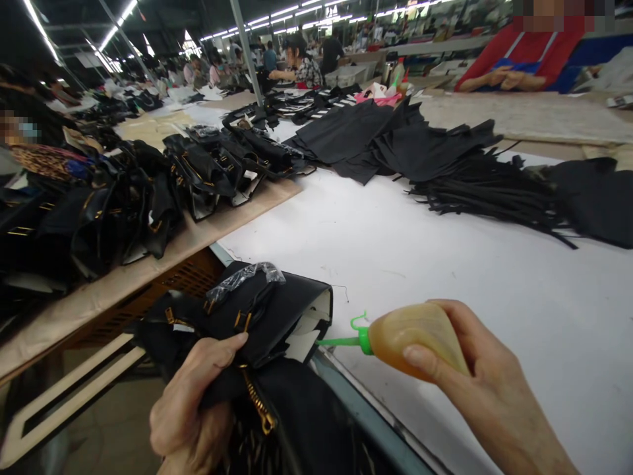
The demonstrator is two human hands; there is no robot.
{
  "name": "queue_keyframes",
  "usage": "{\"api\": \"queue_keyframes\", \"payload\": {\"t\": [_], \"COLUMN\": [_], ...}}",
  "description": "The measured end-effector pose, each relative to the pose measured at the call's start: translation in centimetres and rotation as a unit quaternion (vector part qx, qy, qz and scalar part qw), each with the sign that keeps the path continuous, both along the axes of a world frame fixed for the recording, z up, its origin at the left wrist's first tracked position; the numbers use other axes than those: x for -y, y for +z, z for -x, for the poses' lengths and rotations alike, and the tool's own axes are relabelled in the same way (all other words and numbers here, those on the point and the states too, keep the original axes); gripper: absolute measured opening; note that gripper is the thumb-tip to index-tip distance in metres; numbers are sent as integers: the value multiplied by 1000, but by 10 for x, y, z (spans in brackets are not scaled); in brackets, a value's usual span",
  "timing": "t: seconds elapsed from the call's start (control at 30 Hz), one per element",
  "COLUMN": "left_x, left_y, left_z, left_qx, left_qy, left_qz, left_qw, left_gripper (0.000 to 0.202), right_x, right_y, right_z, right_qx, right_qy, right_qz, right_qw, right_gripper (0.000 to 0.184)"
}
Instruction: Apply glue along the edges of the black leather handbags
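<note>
My left hand (195, 396) is closed on a black handbag (277, 297), thumb on top beside a gold buckle. Clear plastic wraps the bag's handle (247, 280), and its pale-lined open end faces right. Black material with a gold zipper (257, 399) hangs below, over the table edge. In my right hand (475, 369) is a squeeze bottle (415, 336) of amber liquid, lying sideways in my grip. Its green nozzle (339, 342) points left, with the tip at the pale lining of the bag's open end. Whether the tip touches the lining I cannot tell.
A white-topped table (376, 251) lies ahead, with stacked black sheets (361, 135) and black strips (489, 191) at its back. Many black bags (208, 165) crowd a board on the left. A pale frame (69, 396) sits lower left. A person in red (524, 49) is across the table.
</note>
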State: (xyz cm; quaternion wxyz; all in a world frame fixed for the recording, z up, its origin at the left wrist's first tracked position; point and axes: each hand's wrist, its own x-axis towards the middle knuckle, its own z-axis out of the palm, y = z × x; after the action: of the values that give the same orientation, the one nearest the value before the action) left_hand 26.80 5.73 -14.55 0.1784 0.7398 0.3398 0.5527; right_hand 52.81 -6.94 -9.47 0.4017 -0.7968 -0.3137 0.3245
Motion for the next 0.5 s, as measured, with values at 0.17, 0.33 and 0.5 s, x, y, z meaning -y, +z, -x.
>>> {"api": "queue_keyframes", "payload": {"t": [0.17, 0.33, 0.5], "left_x": [-1, 0, -2], "left_y": [7, 10, 17], "left_z": [-1, 0, -7], "left_qx": [19, 23, 42], "left_qy": [-34, -6, 19], "left_qz": [-38, -11, 5], "left_qw": [999, 1000, 999], "left_gripper": [18, 14, 13], "right_x": [-3, -7, -7], "right_y": [12, 24, 20], "right_z": [7, 18, 19], "right_qx": [-2, -13, 2], "right_qy": [2, 3, 36], "right_qz": [-19, -27, -68], "right_qw": [1000, 1000, 997], "right_gripper": [29, 29, 26]}}
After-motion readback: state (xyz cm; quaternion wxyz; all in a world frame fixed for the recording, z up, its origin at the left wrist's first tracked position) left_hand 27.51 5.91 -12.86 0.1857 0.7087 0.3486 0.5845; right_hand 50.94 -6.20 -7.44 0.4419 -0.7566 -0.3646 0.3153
